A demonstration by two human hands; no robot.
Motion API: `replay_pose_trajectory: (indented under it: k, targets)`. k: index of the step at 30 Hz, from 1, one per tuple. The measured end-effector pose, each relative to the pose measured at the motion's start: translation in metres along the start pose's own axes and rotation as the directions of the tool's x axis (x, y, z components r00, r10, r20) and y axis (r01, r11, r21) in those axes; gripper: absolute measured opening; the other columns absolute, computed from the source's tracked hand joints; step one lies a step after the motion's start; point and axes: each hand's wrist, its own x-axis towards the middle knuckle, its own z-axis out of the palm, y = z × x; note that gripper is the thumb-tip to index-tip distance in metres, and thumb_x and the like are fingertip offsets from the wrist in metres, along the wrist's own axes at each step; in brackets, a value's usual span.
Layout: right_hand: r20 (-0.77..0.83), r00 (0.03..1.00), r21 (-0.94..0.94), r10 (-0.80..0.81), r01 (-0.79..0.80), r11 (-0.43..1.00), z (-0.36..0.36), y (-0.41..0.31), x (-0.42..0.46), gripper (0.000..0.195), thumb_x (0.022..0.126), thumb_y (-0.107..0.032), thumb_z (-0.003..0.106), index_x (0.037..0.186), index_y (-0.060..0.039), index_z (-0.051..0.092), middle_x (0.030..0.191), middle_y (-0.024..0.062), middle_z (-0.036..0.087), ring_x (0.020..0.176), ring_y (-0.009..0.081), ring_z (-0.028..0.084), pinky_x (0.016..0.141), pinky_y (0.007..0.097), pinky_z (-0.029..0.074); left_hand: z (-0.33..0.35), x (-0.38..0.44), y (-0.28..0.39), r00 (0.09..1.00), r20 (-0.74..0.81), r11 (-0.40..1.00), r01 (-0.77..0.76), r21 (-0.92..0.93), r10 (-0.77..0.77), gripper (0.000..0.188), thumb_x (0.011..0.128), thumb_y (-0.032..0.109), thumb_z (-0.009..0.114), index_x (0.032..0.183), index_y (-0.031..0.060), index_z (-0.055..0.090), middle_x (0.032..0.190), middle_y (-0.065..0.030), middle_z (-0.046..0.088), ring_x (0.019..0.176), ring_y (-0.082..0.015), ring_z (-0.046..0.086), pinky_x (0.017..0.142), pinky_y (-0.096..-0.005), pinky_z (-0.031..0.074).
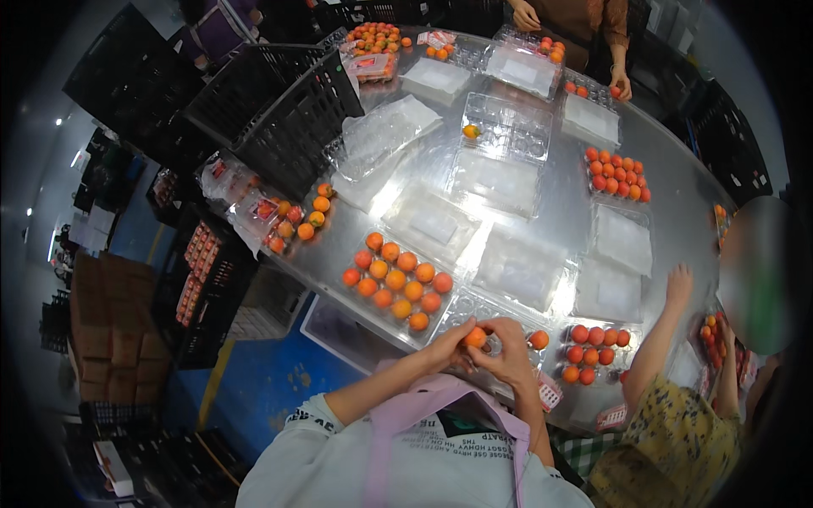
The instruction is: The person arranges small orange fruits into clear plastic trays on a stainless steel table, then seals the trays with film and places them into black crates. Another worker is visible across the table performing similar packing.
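An orange-red round fruit (pixel 474 337) is held between my left hand (pixel 452 348) and my right hand (pixel 510 355), over the near edge of the metal table. Beneath my hands lies a clear plastic tray (pixel 467 314) with round cells, most of those in view without fruit. One more fruit (pixel 538 340) sits in it, just right of my right hand. To the left, a clear tray filled with rows of orange and red fruits (pixel 395 279) adjoins it. Closed-looking flat clear lids (pixel 521 270) with pale pads spread behind the trays. A small printed red-and-white packet (pixel 549 390) lies by my right wrist.
Black plastic crates (pixel 298 120) stand at the table's left, near loose fruits (pixel 315 218) and packed boxes. A co-worker's arm (pixel 660 336) reaches in at the right, beside a part-filled tray (pixel 591 354). Another person's hand (pixel 621 84) touches fruit across the metal table (pixel 679 197).
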Motion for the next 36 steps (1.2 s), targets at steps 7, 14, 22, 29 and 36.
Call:
replay_pose_trajectory:
  k: [7, 14, 22, 29, 36]
  targets:
    - [-0.15, 0.974, 0.017, 0.173, -0.172, 0.985, -0.004, 0.025, -0.012, 0.04, 0.073, -0.019, 0.072, 0.107, -0.0014, 0.06, 0.093, 0.0125, 0.061, 0.084, 0.0258, 0.057, 0.074, 0.0352, 0.044, -0.016, -0.008, 0.014, 0.996, -0.084, 0.991, 0.009, -0.133, -0.02, 0.038, 0.096, 0.039, 0.039, 0.111, 0.0058, 0.048, 0.078, -0.0054, 0.055, 0.053, -0.0111, 0.048, 0.038, -0.0221, 0.035]
    - [-0.273, 0.916, -0.417, 0.296, -0.389, 0.821, -0.06, 0.055, -0.046, 0.03, 0.074, -0.014, 0.069, 0.102, -0.0045, 0.061, 0.093, 0.011, 0.061, 0.087, 0.0282, 0.057, 0.076, 0.0372, 0.045, -0.011, -0.016, 0.023, 1.0, -0.003, 0.988, 0.01, -0.157, -0.011, 0.027, 0.084, 0.015, 0.054, 0.108, 0.0023, 0.053, 0.088, -0.0075, 0.056, 0.078, -0.02, 0.059, 0.07, -0.0321, 0.052]
    - [-0.127, 0.915, -0.485, 0.384, -0.395, 0.78, -0.062, 0.045, -0.042, 0.032, 0.071, -0.009, 0.068, 0.102, -0.0056, 0.061, 0.099, 0.0085, 0.06, 0.095, 0.0289, 0.055, 0.079, 0.0393, 0.045, -0.021, -0.009, 0.025, 0.996, 0.06, 0.995, 0.069, -0.076, -0.065, 0.023, 0.087, 0.014, 0.053, 0.106, 0.0003, 0.054, 0.076, -0.0032, 0.055, 0.068, -0.0146, 0.057, 0.061, -0.0267, 0.049]
    - [-0.095, 0.927, -0.444, 0.362, -0.365, 0.818, -0.062, 0.064, -0.048, 0.039, 0.068, -0.009, 0.071, 0.105, -0.0055, 0.059, 0.096, 0.0086, 0.059, 0.087, 0.027, 0.058, 0.077, 0.0352, 0.047, -0.022, 0.003, 0.013, 0.986, -0.015, 0.986, 0.168, 0.024, -0.167, 0.019, 0.09, 0.016, 0.053, 0.102, 0.0016, 0.055, 0.073, -0.0028, 0.054, 0.064, -0.0132, 0.056, 0.054, -0.026, 0.048]
    - [-0.204, 0.843, 0.135, 0.498, -0.48, 0.867, -0.059, 0.068, -0.061, 0.037, 0.074, -0.012, 0.071, 0.108, -0.0018, 0.059, 0.098, 0.0064, 0.059, 0.089, 0.0162, 0.058, 0.082, 0.0288, 0.046, -0.019, -0.001, 0.016, 0.987, -0.028, 0.987, 0.157, 0.038, -0.156, 0.022, 0.092, 0.018, 0.052, 0.103, 0.0006, 0.056, 0.073, -0.0036, 0.055, 0.062, -0.0133, 0.056, 0.054, -0.0261, 0.048]
